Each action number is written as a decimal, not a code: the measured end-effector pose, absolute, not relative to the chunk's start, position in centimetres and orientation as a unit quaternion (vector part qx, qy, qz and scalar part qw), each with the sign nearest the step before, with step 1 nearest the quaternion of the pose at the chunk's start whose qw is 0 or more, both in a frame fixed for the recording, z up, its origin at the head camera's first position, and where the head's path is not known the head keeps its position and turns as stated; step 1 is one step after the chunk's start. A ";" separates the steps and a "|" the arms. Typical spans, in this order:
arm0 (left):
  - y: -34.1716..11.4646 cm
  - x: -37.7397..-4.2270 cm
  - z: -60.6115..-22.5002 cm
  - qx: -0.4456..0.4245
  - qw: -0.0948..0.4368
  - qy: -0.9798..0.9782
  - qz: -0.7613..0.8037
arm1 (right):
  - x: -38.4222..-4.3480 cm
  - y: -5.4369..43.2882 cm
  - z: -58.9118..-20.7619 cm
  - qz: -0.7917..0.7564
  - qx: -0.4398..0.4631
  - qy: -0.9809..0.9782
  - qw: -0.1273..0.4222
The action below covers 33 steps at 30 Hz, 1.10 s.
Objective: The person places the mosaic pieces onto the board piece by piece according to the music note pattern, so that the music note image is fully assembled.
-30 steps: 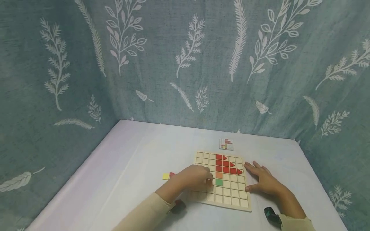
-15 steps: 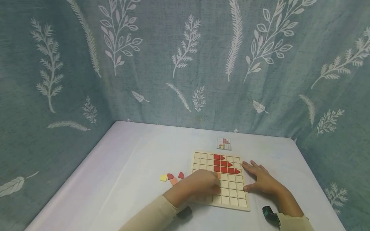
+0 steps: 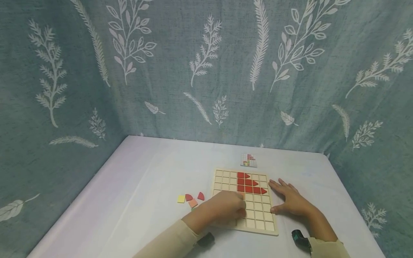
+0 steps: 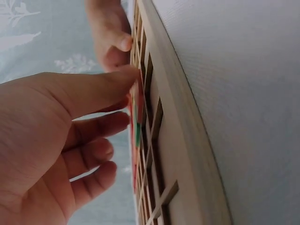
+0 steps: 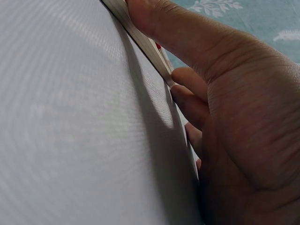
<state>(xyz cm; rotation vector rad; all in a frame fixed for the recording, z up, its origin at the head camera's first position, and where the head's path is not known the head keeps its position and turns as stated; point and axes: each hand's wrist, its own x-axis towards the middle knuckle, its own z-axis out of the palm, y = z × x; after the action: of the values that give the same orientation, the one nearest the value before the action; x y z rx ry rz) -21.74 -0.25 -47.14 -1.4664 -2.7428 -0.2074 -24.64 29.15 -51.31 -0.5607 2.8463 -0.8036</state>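
My left hand [image 3: 227,206] is over the lower middle of a wooden grid board [image 3: 259,215], thumb and forefinger pinching a small orange-red tile [image 4: 140,104] against the grid. Beside that tile, a green tile [image 4: 137,133] sits in the board in the left wrist view; the hand hides it from the head camera. Red square and pointed tiles [image 3: 248,182] form three rows in the upper squares, with an orange tile [image 3: 242,195] just below, partly covered. At the board's right edge rests my right hand [image 3: 290,199], fingers spread, its thumb touching the rim.
Left of the board lie a yellow tile [image 3: 181,199], two red curved pieces [image 3: 188,197], an orange tile [image 3: 193,203] and a partly hidden green one. A small pattern card [image 3: 248,160] lies behind the board. Patterned curtains [image 3: 206,71] enclose the white table [image 3: 155,172].
My left hand has moved right across the grid with its tile and now covers the green tile. Loose pieces left of the board have come into sight. My right hand stays at the edge.
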 end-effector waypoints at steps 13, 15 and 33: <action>-0.8 -21.3 -47.5 -0.497 0.038 -0.866 -0.047 | -24.6 28.8 -51.5 -0.255 -0.193 0.946 0.060; -1.0 -21.2 -47.4 -0.494 0.035 -0.867 -0.053 | -24.5 28.9 -51.4 -0.254 -0.196 0.945 0.056; -5.2 -23.0 -45.8 -0.395 -0.025 -0.913 -0.100 | -24.6 29.0 -51.4 -0.255 -0.182 0.948 0.063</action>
<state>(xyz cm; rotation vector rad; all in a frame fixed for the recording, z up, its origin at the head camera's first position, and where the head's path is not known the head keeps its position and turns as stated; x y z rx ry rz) -23.04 -5.22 -45.77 -1.2623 -2.9143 -0.3180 -24.64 29.01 -51.44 -0.5484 2.8627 -0.7710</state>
